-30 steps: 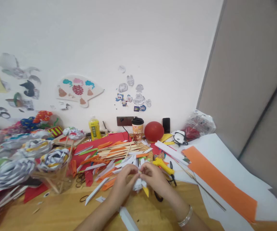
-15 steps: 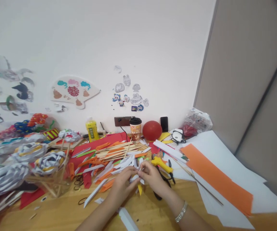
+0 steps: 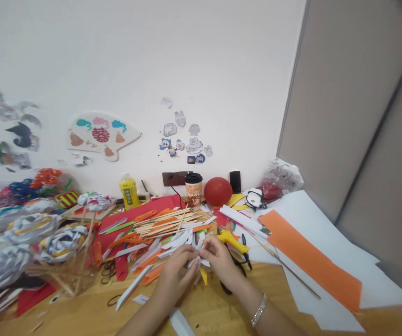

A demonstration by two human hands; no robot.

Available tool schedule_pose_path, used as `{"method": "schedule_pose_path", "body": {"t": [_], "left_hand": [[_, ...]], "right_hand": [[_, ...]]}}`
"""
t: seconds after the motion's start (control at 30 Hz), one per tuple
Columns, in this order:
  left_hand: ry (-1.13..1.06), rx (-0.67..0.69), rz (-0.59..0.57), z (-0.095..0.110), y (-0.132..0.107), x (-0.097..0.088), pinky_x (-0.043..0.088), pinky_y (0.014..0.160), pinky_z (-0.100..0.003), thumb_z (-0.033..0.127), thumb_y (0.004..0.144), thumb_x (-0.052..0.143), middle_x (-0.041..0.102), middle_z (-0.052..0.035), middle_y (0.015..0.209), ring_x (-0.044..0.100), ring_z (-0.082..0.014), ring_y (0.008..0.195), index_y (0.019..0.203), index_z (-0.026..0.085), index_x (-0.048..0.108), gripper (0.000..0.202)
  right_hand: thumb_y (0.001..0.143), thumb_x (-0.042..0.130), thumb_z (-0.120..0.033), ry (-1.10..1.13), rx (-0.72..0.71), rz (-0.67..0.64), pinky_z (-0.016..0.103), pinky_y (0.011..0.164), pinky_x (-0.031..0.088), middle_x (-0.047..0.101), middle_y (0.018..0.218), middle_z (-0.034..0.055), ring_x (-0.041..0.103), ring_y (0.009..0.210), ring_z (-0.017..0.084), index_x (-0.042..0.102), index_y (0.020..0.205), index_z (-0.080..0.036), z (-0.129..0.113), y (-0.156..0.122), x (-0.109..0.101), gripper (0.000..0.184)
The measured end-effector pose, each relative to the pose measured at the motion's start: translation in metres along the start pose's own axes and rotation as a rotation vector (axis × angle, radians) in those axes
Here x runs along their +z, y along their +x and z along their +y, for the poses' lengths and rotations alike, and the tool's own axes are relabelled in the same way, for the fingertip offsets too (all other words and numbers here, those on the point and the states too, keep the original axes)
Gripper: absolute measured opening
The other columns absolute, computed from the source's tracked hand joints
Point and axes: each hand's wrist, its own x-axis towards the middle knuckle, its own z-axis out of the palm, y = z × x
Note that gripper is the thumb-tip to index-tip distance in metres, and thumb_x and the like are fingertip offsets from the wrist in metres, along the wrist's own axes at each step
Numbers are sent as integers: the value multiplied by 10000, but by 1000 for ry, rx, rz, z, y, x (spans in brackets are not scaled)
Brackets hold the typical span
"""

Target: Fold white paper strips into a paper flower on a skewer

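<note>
My left hand [image 3: 177,274] and my right hand [image 3: 219,260] meet over the wooden table [image 3: 82,312], fingers pinched together on a small white folded paper piece [image 3: 198,259] with a yellow tip hanging below it. A silver bracelet [image 3: 259,309] is on my right wrist. Just beyond my hands lies a heap of white, orange and green paper strips [image 3: 152,252] and a bundle of wooden sticks [image 3: 162,219]. A yellow glue gun [image 3: 234,241] and black scissors [image 3: 246,254] lie right of my right hand.
Paper flowers on sticks [image 3: 29,238] crowd the left side. A yellow bottle [image 3: 128,191], a lidded cup [image 3: 193,189], a red ball [image 3: 218,191] and a phone [image 3: 235,181] stand along the wall. White sheets with an orange strip [image 3: 309,259] cover the right.
The view has drifted, so everything sits slightly left and lower-right shifted. My hands stay together on the paper piece, with small finger movements only.
</note>
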Motion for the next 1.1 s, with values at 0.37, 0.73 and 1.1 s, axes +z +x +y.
{"method": "schedule_pose_path", "body": {"t": [0.37, 0.73, 1.1], "left_hand": [[126, 152, -55, -7, -3, -1, 492, 801, -287, 190, 804, 513, 596, -92, 1006, 579, -179, 948, 948, 193, 554, 150], [324, 414, 6, -14, -6, -3, 511, 789, -302, 163, 799, 521, 623, -123, 1021, 596, -197, 953, 1049, 170, 516, 250], [174, -17, 195, -15, 6, -22, 436, 899, -448, 310, 788, 528, 528, -144, 1205, 482, -274, 1131, 1175, 190, 466, 410]], "right_hand": [[770, 569, -368, 104, 51, -26, 246, 632, 411, 513, 784, -14, 517, 706, 130, 475, 949, -217, -10, -2, -3, 252], [704, 625, -402, -79, 56, 47, 237, 564, 413, 550, 621, -15, 520, 595, 126, 569, 692, -166, -24, 2, -11, 243], [719, 623, -416, 90, 16, 85, 283, 666, 448, 614, 786, 28, 572, 741, 168, 566, 809, -179, -30, 0, -12, 260]]}}
